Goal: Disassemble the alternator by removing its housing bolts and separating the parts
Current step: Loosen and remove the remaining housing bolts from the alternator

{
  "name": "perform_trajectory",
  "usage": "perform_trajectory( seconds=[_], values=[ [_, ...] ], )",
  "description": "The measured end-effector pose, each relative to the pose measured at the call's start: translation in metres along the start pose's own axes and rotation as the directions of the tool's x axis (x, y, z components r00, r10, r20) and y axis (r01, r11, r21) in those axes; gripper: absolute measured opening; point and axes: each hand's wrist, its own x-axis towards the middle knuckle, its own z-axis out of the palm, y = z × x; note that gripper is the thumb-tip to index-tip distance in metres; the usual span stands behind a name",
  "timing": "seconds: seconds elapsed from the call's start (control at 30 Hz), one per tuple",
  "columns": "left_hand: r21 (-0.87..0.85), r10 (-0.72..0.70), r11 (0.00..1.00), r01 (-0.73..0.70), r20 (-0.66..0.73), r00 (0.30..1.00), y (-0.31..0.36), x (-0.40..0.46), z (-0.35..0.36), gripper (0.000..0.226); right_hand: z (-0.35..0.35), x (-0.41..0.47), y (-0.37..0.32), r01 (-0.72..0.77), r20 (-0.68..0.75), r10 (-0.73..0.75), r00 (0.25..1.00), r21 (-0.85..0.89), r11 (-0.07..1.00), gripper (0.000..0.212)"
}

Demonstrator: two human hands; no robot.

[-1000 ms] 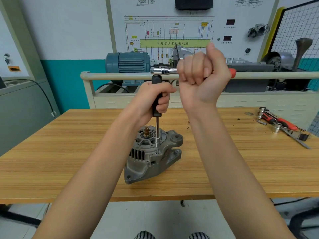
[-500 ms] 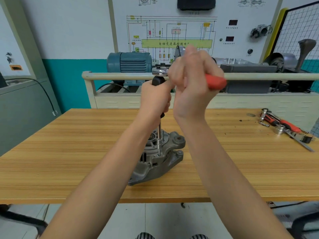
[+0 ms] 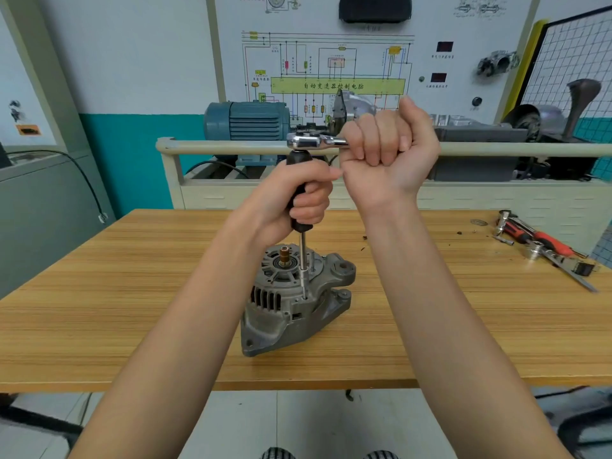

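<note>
A grey alternator stands on the wooden table, its shaft end up. A long socket extension stands upright with its tip on a housing bolt at the alternator's top right. My left hand grips the extension's black handle. A chrome ratchet sits on top of the extension and points right. My right hand grips the ratchet's handle in a fist and hides it.
Loose tools lie at the table's far right: a red-handled ratchet, a socket and a washer. Behind the table stand a cream rail, a blue motor and a wiring-diagram board.
My right hand swung the ratchet handle toward me and back out to the right. My left hand kept its hold on the extension.
</note>
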Motion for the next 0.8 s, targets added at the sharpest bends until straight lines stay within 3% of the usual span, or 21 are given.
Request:
perform_trajectory(
  seconds=[0.1,0.2,0.3,0.37,0.43,0.5,0.57,0.63,0.67,0.73,0.8],
  values=[
    [0.047,0.003,0.999,0.002,-0.097,0.995,-0.003,0.003,0.004,0.049,-0.007,0.005,-0.001,-0.009,-0.074,0.015,0.997,0.090,0.996,0.065],
    [0.075,0.048,0.997,-0.030,-0.252,0.966,-0.003,0.005,0.012,0.054,-0.004,0.001,0.002,0.052,-0.056,-0.054,0.997,-0.024,0.998,0.065],
    [0.133,0.104,0.990,-0.048,-0.458,0.883,-0.005,0.010,0.017,0.047,0.005,-0.007,0.010,0.167,0.034,-0.163,0.986,-0.242,0.956,0.065],
    [0.162,0.133,0.986,-0.050,-0.555,0.821,-0.008,0.013,0.020,0.041,0.013,-0.014,0.021,0.316,0.121,-0.294,0.948,-0.447,0.837,0.058],
    [0.269,0.203,0.962,-0.050,-0.578,0.790,-0.012,0.016,0.022,0.033,0.020,-0.022,0.033,0.501,0.244,-0.459,0.854,-0.625,0.599,0.045],
    [0.427,0.328,0.900,-0.089,-0.528,0.784,-0.016,0.017,0.025,0.033,0.025,-0.031,0.043,0.635,0.400,-0.536,0.743,-0.674,0.377,0.040],
    [0.483,0.387,0.865,-0.137,-0.467,0.795,-0.017,0.015,0.032,0.030,0.026,-0.036,0.046,0.664,0.444,-0.538,0.716,-0.673,0.328,0.041],
    [0.396,0.343,0.903,-0.163,-0.442,0.829,-0.014,0.012,0.027,0.016,0.026,-0.034,0.039,0.609,0.371,-0.524,0.766,-0.678,0.411,0.039],
    [0.281,0.247,0.951,-0.129,-0.439,0.864,-0.009,0.009,0.024,0.016,0.025,-0.032,0.034,0.567,0.319,-0.498,0.807,-0.656,0.498,0.040],
    [0.155,0.110,0.986,-0.063,-0.320,0.941,-0.003,0.005,0.012,0.028,0.022,-0.023,0.022,0.447,0.239,-0.380,0.894,-0.548,0.707,0.047],
    [0.101,0.080,0.993,-0.064,-0.162,0.983,0.001,0.002,0.004,0.036,0.017,-0.013,0.010,0.272,0.165,-0.224,0.960,-0.386,0.881,0.059]
  ],
)
